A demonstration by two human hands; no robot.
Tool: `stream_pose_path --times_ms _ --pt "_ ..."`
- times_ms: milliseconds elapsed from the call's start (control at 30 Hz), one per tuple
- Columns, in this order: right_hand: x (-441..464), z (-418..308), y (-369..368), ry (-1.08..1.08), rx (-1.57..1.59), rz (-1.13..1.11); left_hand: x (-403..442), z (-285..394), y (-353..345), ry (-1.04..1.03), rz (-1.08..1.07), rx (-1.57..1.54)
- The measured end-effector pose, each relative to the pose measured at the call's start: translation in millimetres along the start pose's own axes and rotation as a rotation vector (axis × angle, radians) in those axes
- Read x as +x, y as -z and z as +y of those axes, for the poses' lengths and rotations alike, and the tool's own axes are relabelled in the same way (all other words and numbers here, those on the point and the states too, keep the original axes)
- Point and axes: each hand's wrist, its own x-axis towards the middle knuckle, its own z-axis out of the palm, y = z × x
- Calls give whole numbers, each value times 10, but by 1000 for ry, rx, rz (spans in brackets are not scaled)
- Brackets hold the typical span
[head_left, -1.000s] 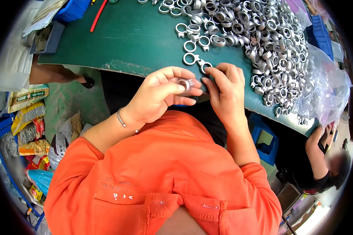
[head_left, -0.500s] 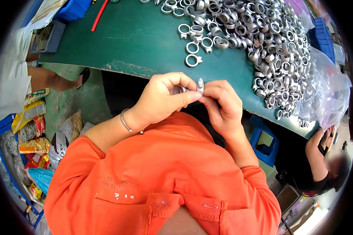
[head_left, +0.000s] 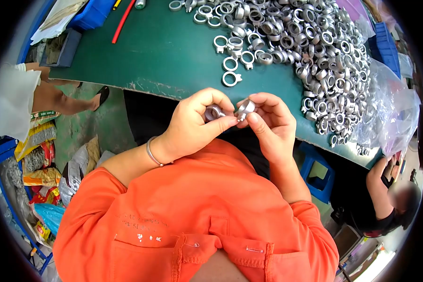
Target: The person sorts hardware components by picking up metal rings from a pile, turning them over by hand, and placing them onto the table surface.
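Observation:
My left hand (head_left: 185, 123) is closed, its curled fingers around a grey metal ring (head_left: 214, 113). Between the thumb and fingers of my right hand (head_left: 273, 123) is a second metal ring clamp (head_left: 246, 109), tilted, with its small lug pointing down toward my left thumb tip. Both hands are held close together just off the front edge of the green table (head_left: 141, 61). Whether my left fingertips touch the second ring I cannot tell. Beyond them lie loose rings of the same kind (head_left: 231, 79), and a large heap (head_left: 315, 51) spreads to the right.
A red rod (head_left: 121, 23) lies at the back left of the table, beside blue bins (head_left: 90, 16). Clear plastic bags (head_left: 390, 103) hang by the right edge. A blue stool (head_left: 318, 176) stands below. One person (head_left: 383, 197) is at right; another's leg (head_left: 63, 96) shows at left.
My hands have parted slightly. The ring in my right hand has turned from edge-on with its lug up to tilted with its lug down. The person at left has shifted, showing more leg.

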Motion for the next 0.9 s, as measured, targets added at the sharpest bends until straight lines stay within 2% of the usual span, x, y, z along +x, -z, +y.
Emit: stream_pose_path --times_ms 67,167,433,500,567,633,700,767,833,900 --pt "13 13 32 32 72 20 7 63 28 176 -45 -132" --pt "29 27 11 96 47 52 31 115 36 272 -90 -161" --pt "25 34 -28 238 -189 148 52 108 38 354 -100 -189" --pt "75 -7 -1 564 -755 44 51 80 42 404 -113 -391" --pt "100 -67 -50 639 -822 -76 43 54 85 448 -143 -508" --pt "116 -68 -69 614 -725 -73 39 32 132 492 -174 -624" --pt "229 -73 -56 627 -868 -1 49 24 172 541 -206 -793" --pt "376 -40 -75 574 -886 1 59 58 168 576 -171 -793" --pt "453 40 -122 456 -1102 82 60 25 181 547 -169 -969" --pt "524 96 -73 455 -1307 26 60 2 187 551 -131 -992"
